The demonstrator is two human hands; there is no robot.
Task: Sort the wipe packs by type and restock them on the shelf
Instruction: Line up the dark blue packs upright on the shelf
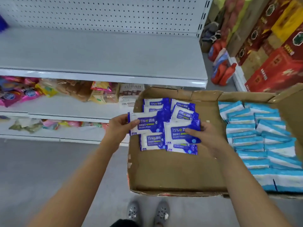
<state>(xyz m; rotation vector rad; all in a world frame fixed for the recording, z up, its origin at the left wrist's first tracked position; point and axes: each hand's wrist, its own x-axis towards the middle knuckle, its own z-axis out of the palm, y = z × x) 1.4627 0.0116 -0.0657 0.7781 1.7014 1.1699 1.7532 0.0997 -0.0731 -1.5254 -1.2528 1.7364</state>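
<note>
A shallow cardboard box [172, 174] lies on the floor in front of me. Several dark-blue and white alcohol wipe packs [153, 142] lie in its left half. Many light-blue and white wipe packs [262, 140] fill its right side in rows. My left hand [118, 126] grips one alcohol wipe pack [146, 122] by its left end, held above the box's left edge. My right hand [206, 136] grips another alcohol wipe pack [178, 131] by its right end. Above stands the bare grey shelf [101, 54] with a pegboard back.
Lower shelves [65, 108] to the left hold snack bags and bread packs. Red detergent bottles [223, 72] and stacked red cartons [275, 63] stand at the right. A blue item [3, 22] peeks in at the top left. My grey shoes [147, 212] are on the grey floor.
</note>
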